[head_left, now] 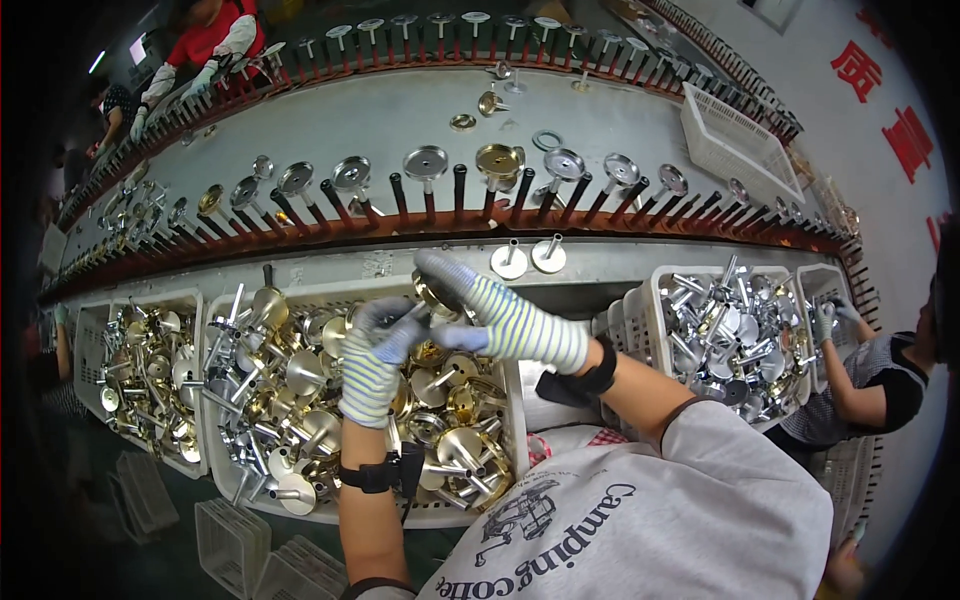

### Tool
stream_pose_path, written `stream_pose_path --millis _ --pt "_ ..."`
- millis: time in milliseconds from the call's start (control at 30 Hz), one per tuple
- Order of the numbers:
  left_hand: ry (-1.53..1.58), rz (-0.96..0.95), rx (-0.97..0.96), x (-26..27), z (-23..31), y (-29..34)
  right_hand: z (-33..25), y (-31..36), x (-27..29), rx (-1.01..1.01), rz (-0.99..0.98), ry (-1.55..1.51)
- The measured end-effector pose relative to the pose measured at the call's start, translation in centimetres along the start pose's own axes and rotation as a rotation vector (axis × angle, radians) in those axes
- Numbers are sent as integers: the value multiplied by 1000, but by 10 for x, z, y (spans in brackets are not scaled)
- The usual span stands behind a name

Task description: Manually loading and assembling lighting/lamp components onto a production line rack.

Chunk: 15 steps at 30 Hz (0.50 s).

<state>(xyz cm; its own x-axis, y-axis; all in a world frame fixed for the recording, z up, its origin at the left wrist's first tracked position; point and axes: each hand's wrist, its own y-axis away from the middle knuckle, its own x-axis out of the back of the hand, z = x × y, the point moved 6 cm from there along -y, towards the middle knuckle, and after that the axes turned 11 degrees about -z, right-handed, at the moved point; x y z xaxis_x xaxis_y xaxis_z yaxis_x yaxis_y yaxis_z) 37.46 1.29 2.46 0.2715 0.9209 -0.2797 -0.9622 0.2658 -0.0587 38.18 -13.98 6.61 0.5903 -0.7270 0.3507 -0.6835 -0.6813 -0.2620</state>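
Note:
Both my hands wear striped knit gloves and meet above a white basket (516,420) heaped with gold and silver metal discs on stems. Between the thumb and fingers of my right hand (515,325) is a round, shiny metal disc part (430,292), tilted and partly covered by the glove. My left hand (375,355) is closed at the lower side of that part, its fingertips bunched together; whether a stem lies in them is hidden. On the metal ledge just beyond, two silver discs (509,262) rest with stems pointing up.
A rail of upright pegs (400,225) carrying metal discs curves past the ledge. Another basket (660,310) of silver parts stands right, one of gold parts (195,400) left. Across the table sits a white crate (735,150). Co-workers work at far left (215,45) and right (870,385).

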Motion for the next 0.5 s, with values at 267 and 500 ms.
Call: stream_pose_path --millis 267,500 --pt "-1050 -8 -46 15 6 -5 21 45 79 71 474 84" --pt "-1571 -136 311 31 -23 4 32 127 215 97 1152 385"
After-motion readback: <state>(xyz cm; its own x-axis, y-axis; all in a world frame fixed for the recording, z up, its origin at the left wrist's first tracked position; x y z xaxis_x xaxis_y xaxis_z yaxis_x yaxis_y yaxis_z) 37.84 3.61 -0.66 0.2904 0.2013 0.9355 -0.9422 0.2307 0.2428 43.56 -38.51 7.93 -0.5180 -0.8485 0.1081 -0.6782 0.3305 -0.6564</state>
